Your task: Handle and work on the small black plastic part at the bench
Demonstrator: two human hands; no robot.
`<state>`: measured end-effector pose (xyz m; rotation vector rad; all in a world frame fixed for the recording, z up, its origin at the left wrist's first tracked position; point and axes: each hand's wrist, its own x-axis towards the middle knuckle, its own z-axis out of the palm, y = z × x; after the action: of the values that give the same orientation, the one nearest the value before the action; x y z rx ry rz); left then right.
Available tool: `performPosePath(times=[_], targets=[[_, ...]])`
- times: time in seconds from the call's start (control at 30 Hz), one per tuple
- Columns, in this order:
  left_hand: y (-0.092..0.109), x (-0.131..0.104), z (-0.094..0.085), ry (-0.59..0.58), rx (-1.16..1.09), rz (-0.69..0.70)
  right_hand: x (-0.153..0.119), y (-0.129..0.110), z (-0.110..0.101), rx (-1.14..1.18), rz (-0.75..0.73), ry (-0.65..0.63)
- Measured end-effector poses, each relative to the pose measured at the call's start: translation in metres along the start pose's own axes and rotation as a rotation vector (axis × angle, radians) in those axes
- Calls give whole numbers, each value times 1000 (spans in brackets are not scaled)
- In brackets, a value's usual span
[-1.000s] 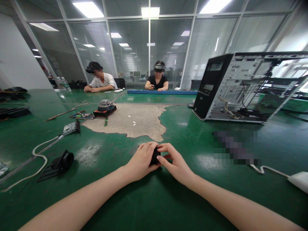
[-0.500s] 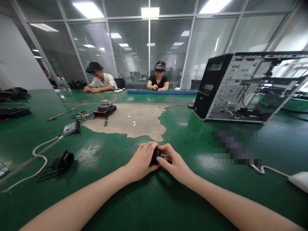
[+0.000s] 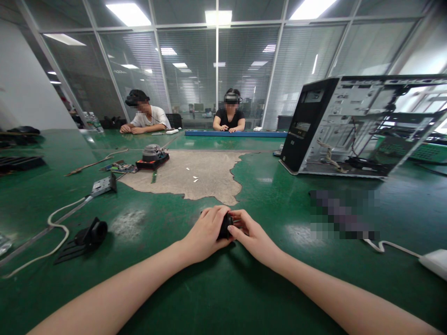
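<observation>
A small black part (image 3: 225, 227) sits between my hands just above or on the green tabletop (image 3: 223, 293); its kind I cannot make out. My left hand (image 3: 208, 230) wraps over its left side and top, with the fingers closed round it. From the right, the fingers and thumb of my right hand (image 3: 249, 232) curl round its other side in a pinch. Most of the part is hidden by the fingers. To the left of my hands lies a black plastic piece (image 3: 87, 235) with a round opening and thin prongs.
An open computer case (image 3: 335, 130) stands at the right. A metal box (image 3: 103, 185), a white cable (image 3: 61, 228), a circuit board (image 3: 122, 167) and a cooling fan unit (image 3: 152, 156) lie left. A blurred-out dark object (image 3: 338, 214) lies right. Two people sit across the table.
My right hand's fingers have shifted slightly on the black part. My left hand and the part stay in nearly the same place.
</observation>
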<state>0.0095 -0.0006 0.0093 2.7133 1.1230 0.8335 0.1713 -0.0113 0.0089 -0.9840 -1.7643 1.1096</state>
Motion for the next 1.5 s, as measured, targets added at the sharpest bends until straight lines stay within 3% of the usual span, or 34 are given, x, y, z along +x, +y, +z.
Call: performPosePath(times=[0.27, 0.63, 0.87, 1.23, 1.5], targets=[[0, -1, -1, 2, 18, 11, -1, 5, 0, -42, -106, 70], [0, 0, -1, -4, -2, -1, 0, 2, 0, 5, 4, 8], [0, 0, 0, 6, 1, 14, -3, 3, -1, -109, -180, 82], [0, 0, 0, 2, 1, -2, -1, 0, 0, -30, -6, 15], [0, -1, 0, 17, -2, 20, -3, 2, -1, -122, -179, 92]])
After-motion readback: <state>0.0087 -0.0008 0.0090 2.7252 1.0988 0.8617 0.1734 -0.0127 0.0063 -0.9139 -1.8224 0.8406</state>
